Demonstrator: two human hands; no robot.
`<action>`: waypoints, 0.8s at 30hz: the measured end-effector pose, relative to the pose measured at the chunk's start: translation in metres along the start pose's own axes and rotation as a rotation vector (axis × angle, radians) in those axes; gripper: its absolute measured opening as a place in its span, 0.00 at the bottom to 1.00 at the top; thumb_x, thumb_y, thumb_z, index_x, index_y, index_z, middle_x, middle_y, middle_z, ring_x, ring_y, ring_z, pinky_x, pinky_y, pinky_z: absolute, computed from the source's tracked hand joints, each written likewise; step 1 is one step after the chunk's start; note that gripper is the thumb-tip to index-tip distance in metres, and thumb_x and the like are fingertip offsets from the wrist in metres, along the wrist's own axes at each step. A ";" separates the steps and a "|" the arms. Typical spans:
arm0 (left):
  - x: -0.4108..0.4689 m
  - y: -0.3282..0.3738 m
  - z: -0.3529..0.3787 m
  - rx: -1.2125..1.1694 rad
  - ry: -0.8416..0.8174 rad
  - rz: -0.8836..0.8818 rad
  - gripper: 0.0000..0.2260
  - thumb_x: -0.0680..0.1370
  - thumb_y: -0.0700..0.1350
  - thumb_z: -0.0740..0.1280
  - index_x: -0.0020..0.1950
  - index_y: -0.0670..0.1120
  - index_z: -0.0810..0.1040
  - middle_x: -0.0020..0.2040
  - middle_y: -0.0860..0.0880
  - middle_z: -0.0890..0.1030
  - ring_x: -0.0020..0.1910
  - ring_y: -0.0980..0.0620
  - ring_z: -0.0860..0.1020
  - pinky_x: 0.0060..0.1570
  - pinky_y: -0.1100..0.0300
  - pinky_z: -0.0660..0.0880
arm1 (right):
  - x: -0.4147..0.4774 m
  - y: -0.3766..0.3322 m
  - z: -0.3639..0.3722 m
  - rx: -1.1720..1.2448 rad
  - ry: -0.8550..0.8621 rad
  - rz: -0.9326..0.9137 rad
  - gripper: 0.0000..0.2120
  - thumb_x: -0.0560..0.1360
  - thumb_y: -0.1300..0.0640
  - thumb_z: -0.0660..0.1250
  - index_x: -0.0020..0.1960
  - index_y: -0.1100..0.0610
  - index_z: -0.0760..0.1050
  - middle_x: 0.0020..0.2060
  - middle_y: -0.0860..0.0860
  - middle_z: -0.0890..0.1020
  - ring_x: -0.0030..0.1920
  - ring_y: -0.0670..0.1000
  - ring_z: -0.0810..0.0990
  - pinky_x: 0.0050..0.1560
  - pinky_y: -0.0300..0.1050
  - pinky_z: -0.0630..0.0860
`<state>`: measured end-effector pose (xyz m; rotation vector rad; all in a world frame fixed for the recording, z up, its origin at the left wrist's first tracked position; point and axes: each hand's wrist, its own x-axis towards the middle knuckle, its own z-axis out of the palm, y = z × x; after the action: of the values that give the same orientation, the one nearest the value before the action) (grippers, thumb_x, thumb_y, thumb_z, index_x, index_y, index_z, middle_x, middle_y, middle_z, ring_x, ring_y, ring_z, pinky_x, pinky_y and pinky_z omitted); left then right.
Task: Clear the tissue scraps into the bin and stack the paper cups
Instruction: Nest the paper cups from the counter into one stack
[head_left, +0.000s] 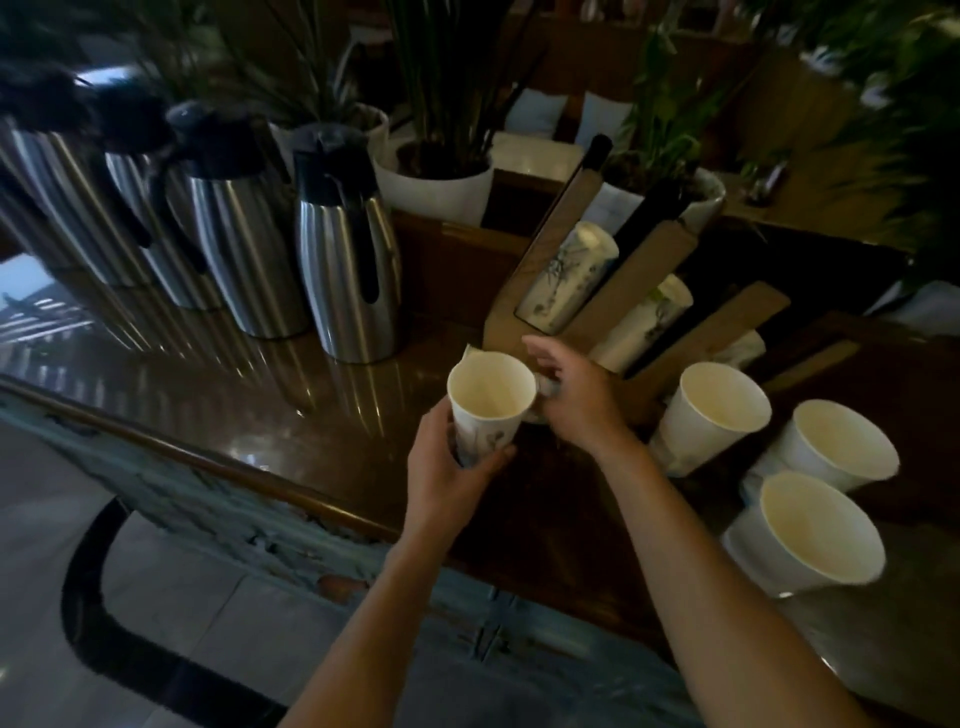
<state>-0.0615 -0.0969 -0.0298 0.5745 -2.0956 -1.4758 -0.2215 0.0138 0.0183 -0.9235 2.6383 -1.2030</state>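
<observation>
Four paper cups show on the dark wooden bench (270, 415). One cup (488, 400) is held up in the left hand (447, 478), whose fingers wrap around its lower part. The right hand (576, 395) is just behind that cup, with fingers partly spread. It seems to pinch something small and pale near the cup's rim, but the spot is blurry, so I cannot tell what it is. It could be a tissue scrap or another cup.

Three more cups stand open side up to the right: a near cup (810, 535), a far right cup (836, 447) and a middle cup (711, 410). They are close together but not stacked yet. No bin can be seen, and no clear tissue scraps either.

To do this step well, I think the held cup should stay straight and go gently down into the middle cup, so no rim gets bent. Squeezing too hard would squash the thin paper.

A brown cardboard holder (587, 291) behind the hands keeps sleeves of cups lying down. Shiny metal jugs (343, 270) stand in a row to the left.

The cups have a soft grey plant drawing on them. No words or brand names can be read anywhere.
</observation>
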 end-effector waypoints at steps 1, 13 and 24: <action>-0.001 -0.004 -0.005 0.004 0.029 0.008 0.36 0.67 0.55 0.78 0.72 0.54 0.69 0.66 0.55 0.76 0.64 0.57 0.77 0.61 0.53 0.80 | 0.007 -0.001 0.009 -0.084 -0.066 -0.056 0.38 0.68 0.58 0.80 0.74 0.47 0.68 0.69 0.50 0.76 0.69 0.53 0.74 0.65 0.57 0.75; -0.009 -0.011 -0.022 0.012 0.060 0.046 0.31 0.65 0.61 0.77 0.66 0.62 0.72 0.61 0.66 0.75 0.62 0.64 0.77 0.55 0.65 0.79 | -0.041 -0.004 -0.023 0.474 0.139 0.022 0.39 0.61 0.43 0.80 0.68 0.45 0.67 0.54 0.43 0.80 0.50 0.45 0.82 0.37 0.38 0.81; 0.010 0.013 0.049 -0.027 -0.289 0.106 0.40 0.64 0.69 0.73 0.72 0.53 0.70 0.66 0.59 0.76 0.65 0.62 0.75 0.63 0.60 0.77 | -0.040 -0.029 -0.087 0.564 0.347 -0.234 0.58 0.64 0.54 0.83 0.79 0.43 0.46 0.73 0.52 0.65 0.69 0.57 0.72 0.58 0.65 0.79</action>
<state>-0.1000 -0.0628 -0.0300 0.2453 -2.2780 -1.6015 -0.2033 0.0792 0.0922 -0.9922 2.2178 -2.1834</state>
